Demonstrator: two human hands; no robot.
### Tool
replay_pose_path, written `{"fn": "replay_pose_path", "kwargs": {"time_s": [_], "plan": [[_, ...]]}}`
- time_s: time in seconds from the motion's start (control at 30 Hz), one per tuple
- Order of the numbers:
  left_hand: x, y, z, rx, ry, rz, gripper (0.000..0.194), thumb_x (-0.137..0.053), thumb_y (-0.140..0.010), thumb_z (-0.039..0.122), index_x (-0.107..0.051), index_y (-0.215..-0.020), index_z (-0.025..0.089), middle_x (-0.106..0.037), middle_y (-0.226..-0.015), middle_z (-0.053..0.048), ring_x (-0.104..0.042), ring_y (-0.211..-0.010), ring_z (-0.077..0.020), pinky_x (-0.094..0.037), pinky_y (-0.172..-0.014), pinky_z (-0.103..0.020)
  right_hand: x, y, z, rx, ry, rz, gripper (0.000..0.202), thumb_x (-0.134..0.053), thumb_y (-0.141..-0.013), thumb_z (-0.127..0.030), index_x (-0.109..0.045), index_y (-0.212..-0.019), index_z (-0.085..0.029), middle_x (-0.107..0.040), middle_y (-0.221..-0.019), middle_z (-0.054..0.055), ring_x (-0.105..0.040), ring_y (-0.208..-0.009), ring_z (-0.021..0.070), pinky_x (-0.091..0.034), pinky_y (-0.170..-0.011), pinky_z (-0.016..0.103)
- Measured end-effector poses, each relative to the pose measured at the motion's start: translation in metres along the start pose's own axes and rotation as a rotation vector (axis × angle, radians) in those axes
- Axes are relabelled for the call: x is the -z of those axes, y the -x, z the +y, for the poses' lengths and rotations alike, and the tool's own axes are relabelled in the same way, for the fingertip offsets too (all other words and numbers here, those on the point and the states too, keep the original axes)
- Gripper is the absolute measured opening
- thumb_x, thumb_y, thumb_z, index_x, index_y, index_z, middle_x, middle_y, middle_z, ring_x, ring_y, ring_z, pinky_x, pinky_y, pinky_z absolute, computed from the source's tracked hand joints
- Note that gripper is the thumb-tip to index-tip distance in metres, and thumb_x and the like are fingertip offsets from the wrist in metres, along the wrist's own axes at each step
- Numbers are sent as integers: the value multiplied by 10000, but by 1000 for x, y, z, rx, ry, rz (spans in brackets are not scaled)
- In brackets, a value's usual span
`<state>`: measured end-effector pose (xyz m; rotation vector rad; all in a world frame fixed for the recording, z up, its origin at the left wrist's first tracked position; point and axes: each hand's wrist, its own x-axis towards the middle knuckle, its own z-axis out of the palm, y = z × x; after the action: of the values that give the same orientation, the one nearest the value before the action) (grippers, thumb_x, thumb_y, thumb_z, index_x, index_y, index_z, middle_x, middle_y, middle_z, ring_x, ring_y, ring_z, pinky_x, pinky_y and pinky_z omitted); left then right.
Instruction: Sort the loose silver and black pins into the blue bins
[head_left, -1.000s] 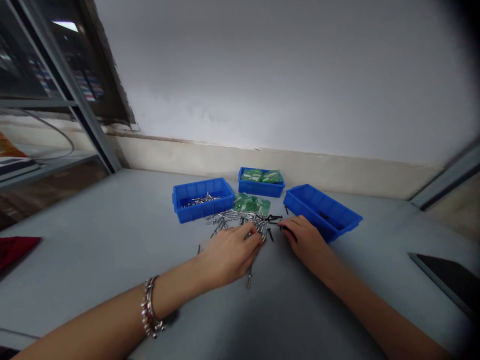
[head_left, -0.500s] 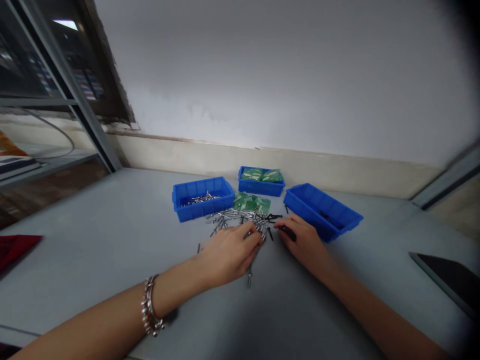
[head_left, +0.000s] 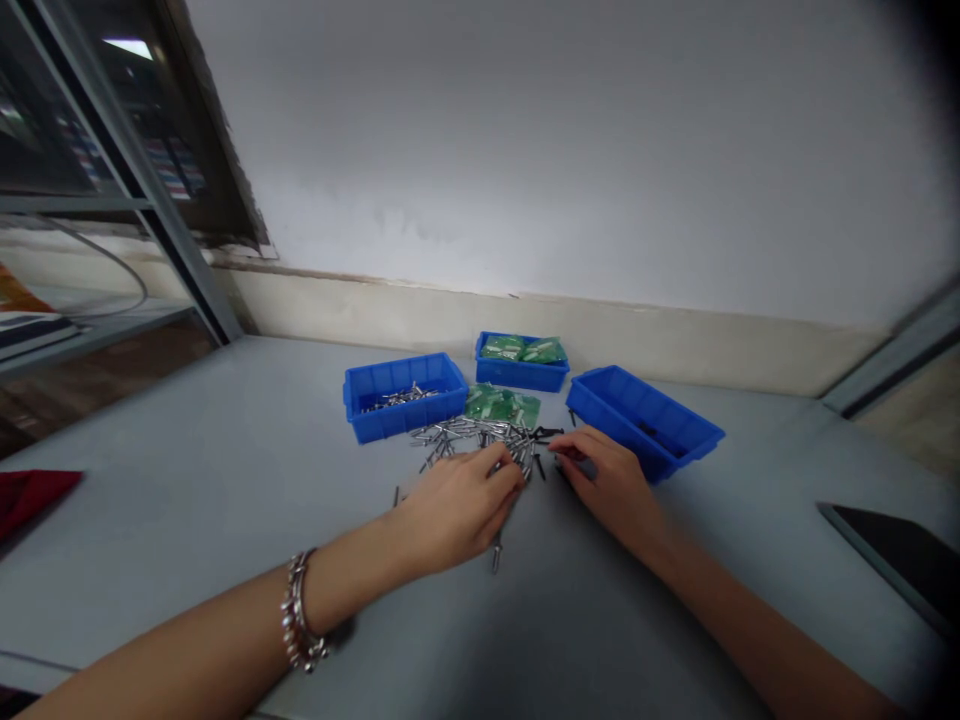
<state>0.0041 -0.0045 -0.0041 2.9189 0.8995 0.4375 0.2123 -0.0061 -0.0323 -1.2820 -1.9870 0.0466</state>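
Observation:
My left hand (head_left: 465, 505) rests palm down at the near side of a loose pile of silver bolt-like fasteners (head_left: 469, 428). Its fingers are curled, and what lies under them is hidden. One silver fastener (head_left: 496, 556) lies just below that hand. Right of the pile, my right hand (head_left: 611, 485) has thumb and fingertips brought close together; anything between the tips is too small to make out. Black screws (head_left: 540, 466) lie between the two hands. A green packet (head_left: 502, 406) lies behind the pile.
A blue bin (head_left: 409, 415) with silver fasteners stands left, another blue bin (head_left: 525, 375) with green packets at the back. The right blue bin (head_left: 645, 430) holds a few dark pieces. A dark flat object (head_left: 892, 555) lies far right, red material (head_left: 34, 497) far left.
The black piece that showed between my right thumb and fingers is no longer visible there, and a gap shows instead. My left hand has stayed in place.

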Motion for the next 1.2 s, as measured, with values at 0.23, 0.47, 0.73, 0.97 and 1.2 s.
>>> {"fn": "replay_pose_path", "kwargs": {"time_s": [0.23, 0.47, 0.73, 0.97, 1.2], "plan": [[2, 1, 2, 8, -3, -1, 213, -334, -877, 197, -510, -993, 168, -522, -941, -60, -530, -721, -154, -445, -614, -271, 4, -1, -5, -42, -54, -2, 165, -444, -805, -162, -601, -826, -211, -633, -794, 40, -607, -720, 170, -495, -655, 307], [0, 2, 3, 77, -29, 146, 198, -426, -867, 321, -542, -891, 161, -541, -873, -58, -524, -730, -187, -435, -638, -327, 8, 1, -27, -103, -195, -35, 212, -447, -813, -154, -627, -901, -224, -675, -895, 28, -620, -837, 178, -489, -753, 334], [-5, 5, 5, 117, -17, 152, 194, -426, -871, 316, -548, -899, 168, -558, -888, -54, -535, -757, -199, -430, -659, -347, 4, 5, -47, -249, -489, -58, 142, -534, -792, -203, -629, -893, -229, -674, -845, 19, -638, -747, 165, -522, -681, 304], [-7, 4, 4, 137, 3, 145, 202, -379, -893, 290, -546, -894, 177, -549, -869, -41, -523, -726, -185, -430, -648, -337, 0, 8, -50, -364, -704, -58, 112, -590, -752, -211, -623, -857, -231, -668, -797, 7, -639, -737, 162, -523, -686, 311], [-3, 2, 3, 43, 67, 83, 238, -331, -914, 268, -544, -904, 163, -533, -875, -53, -525, -745, -168, -437, -673, -310, 3, 8, -49, -539, -869, -60, 135, -662, -697, -263, -627, -817, -212, -650, -775, 10, -618, -740, 159, -502, -701, 309]]}}
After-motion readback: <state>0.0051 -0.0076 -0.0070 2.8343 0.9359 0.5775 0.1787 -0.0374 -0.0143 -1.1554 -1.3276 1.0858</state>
